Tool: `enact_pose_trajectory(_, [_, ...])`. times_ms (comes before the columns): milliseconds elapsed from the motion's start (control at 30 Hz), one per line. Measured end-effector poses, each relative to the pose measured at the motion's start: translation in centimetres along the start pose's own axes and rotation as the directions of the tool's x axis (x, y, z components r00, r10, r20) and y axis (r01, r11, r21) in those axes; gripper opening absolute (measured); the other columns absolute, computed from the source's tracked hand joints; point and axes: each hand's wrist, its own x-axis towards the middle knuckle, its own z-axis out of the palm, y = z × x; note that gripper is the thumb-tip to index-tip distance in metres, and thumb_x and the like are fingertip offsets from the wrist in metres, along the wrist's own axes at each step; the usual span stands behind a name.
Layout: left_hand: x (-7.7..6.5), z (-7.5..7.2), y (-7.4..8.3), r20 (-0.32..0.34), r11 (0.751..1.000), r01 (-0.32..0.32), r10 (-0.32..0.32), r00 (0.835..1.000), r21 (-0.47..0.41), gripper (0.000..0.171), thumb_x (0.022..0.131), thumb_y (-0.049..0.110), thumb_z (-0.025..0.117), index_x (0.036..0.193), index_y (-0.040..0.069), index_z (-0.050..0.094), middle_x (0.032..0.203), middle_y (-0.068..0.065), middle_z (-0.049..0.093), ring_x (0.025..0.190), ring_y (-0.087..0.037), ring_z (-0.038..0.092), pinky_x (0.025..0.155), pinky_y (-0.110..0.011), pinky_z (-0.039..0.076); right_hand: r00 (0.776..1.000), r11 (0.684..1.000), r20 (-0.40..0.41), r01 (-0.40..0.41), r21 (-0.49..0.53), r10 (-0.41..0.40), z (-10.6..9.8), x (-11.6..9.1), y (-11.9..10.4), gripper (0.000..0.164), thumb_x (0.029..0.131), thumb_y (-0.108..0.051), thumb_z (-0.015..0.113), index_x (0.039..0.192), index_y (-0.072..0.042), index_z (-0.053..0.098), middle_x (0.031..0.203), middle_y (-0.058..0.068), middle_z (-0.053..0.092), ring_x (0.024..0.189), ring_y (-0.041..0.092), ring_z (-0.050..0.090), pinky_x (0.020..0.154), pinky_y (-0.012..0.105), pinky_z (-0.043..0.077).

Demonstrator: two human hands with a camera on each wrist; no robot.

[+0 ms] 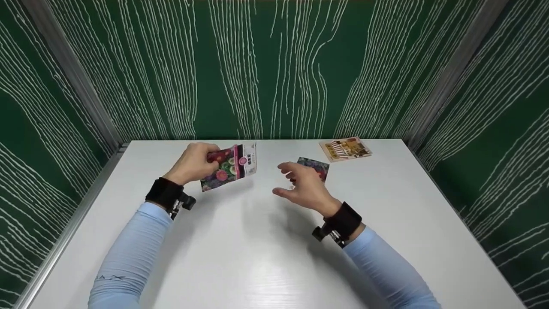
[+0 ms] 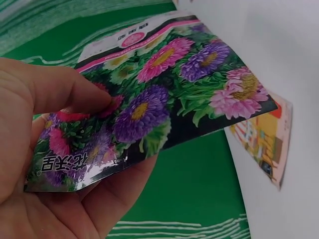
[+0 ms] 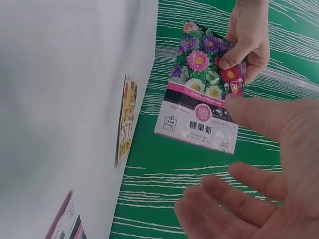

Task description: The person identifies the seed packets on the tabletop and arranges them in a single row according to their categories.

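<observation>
My left hand [image 1: 195, 163] pinches a flower seed packet [image 1: 229, 166] by its dark end, thumb on top, and holds it above the white table [image 1: 257, 249]. The packet [image 2: 164, 84] shows purple and pink asters; its white and pink labelled end [image 3: 197, 122] points toward my right hand. My right hand [image 1: 302, 186] hovers to the right of the packet with fingers spread and relaxed, holding nothing. Behind that hand a second, dark packet [image 1: 315, 166] lies flat on the table, partly hidden.
A yellow and orange packet [image 1: 345, 149] lies flat near the table's far right corner, also seen as a packet [image 2: 266, 144] in the left wrist view. Green walls with white lines close in the table on three sides.
</observation>
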Motion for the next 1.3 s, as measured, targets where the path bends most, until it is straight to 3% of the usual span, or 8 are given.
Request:
enact_pose_trajectory(167, [0.4, 0.7, 1.0, 0.064, 0.999, -0.037, 0.038, 0.997, -0.016, 0.017, 0.091, 0.006, 0.064, 0.102, 0.008, 0.076, 0.084, -0.003, 0.065, 0.068, -0.015, 0.050, 0.061, -0.030, 0.039, 1.000, 1.000, -0.023, -0.010, -0.017, 0.009, 0.5, 1.2, -0.5, 0.080, 0.085, -0.034, 0.094, 0.151, -0.005, 0.058, 0.139, 0.019, 0.071, 0.121, 0.039, 0.071, 0.096, 0.050, 0.063])
enact_pose_trajectory(300, [0.6, 1.2, 1.9, 0.102, 0.998, -0.059, 0.061, 0.993, -0.022, 0.024, 0.092, 0.005, 0.065, 0.111, 0.008, 0.079, 0.091, -0.007, 0.074, 0.070, -0.015, 0.055, 0.063, -0.029, 0.044, 1.000, 0.999, -0.022, -0.016, -0.033, 0.016, 0.8, 1.9, -1.0, 0.091, 0.085, -0.037, 0.095, 0.158, -0.007, 0.051, 0.149, 0.018, 0.065, 0.133, 0.040, 0.065, 0.108, 0.054, 0.057])
enact_pose_trajectory(567, [0.5, 2.1, 4.2, 0.182, 0.991, -0.131, 0.123, 0.975, 0.032, 0.024, 0.092, 0.006, 0.068, 0.114, 0.005, 0.080, 0.107, -0.012, 0.081, 0.091, -0.023, 0.067, 0.080, -0.035, 0.051, 1.000, 0.994, -0.022, 0.003, -0.110, -0.006, 1.4, 2.4, -1.8, 0.087, 0.085, -0.038, 0.095, 0.156, -0.010, 0.054, 0.153, 0.015, 0.061, 0.143, 0.037, 0.060, 0.119, 0.056, 0.051])
enact_pose_trajectory(800, [0.4, 2.8, 5.9, 0.225, 0.966, -0.248, 0.227, 0.948, 0.072, 0.011, 0.086, 0.004, 0.067, 0.093, 0.007, 0.075, 0.083, -0.002, 0.068, 0.080, -0.021, 0.059, 0.069, -0.032, 0.041, 0.997, 0.978, 0.020, 0.082, -0.193, -0.080, 2.2, 2.3, -2.2, 0.072, 0.087, -0.045, 0.091, 0.145, -0.011, 0.066, 0.138, 0.013, 0.073, 0.129, 0.036, 0.068, 0.106, 0.053, 0.059])
enact_pose_trajectory(900, [0.5, 3.2, 6.5, 0.242, 0.960, -0.274, 0.251, 0.937, 0.063, 0.008, 0.085, 0.003, 0.067, 0.088, 0.009, 0.073, 0.079, 0.002, 0.062, 0.076, -0.018, 0.055, 0.068, -0.031, 0.040, 0.993, 0.970, 0.037, 0.113, -0.215, -0.108, 2.5, 2.2, -2.4, 0.056, 0.090, -0.044, 0.089, 0.132, -0.012, 0.073, 0.118, 0.010, 0.079, 0.105, 0.030, 0.074, 0.086, 0.045, 0.061])
enact_pose_trajectory(1000, [0.5, 3.5, 6.9, 0.262, 0.957, -0.286, 0.264, 0.928, 0.048, 0.008, 0.085, 0.003, 0.066, 0.085, 0.010, 0.071, 0.076, 0.005, 0.058, 0.072, -0.015, 0.052, 0.068, -0.030, 0.040, 0.992, 0.967, 0.055, 0.127, -0.222, -0.117, 2.6, 2.2, -2.5, 0.036, 0.094, -0.042, 0.086, 0.112, -0.013, 0.076, 0.087, 0.005, 0.076, 0.073, 0.018, 0.064, 0.060, 0.032, 0.046])
enact_pose_trajectory(1100, [0.4, 3.6, 7.2, 0.277, 0.955, -0.294, 0.273, 0.921, 0.036, 0.009, 0.086, 0.002, 0.066, 0.086, 0.009, 0.073, 0.076, 0.005, 0.060, 0.072, -0.014, 0.052, 0.068, -0.029, 0.041, 0.991, 0.971, 0.066, 0.125, -0.203, -0.114, 2.7, 2.1, -2.6, 0.029, 0.098, -0.039, 0.081, 0.094, -0.012, 0.072, 0.067, -0.001, 0.060, 0.058, 0.010, 0.046, 0.054, 0.026, 0.026])
enact_pose_trajectory(1300, [0.0, 3.5, 7.1, 0.237, 0.964, -0.265, 0.257, 0.937, 0.002, 0.013, 0.086, 0.002, 0.070, 0.096, 0.006, 0.078, 0.089, -0.004, 0.076, 0.081, -0.018, 0.064, 0.077, -0.033, 0.053, 0.987, 0.971, 0.076, 0.152, -0.185, -0.140, 3.0, 1.9, -2.6, 0.031, 0.106, -0.034, 0.071, 0.084, -0.012, 0.068, 0.063, -0.006, 0.051, 0.057, 0.008, 0.046, 0.054, 0.024, 0.028])
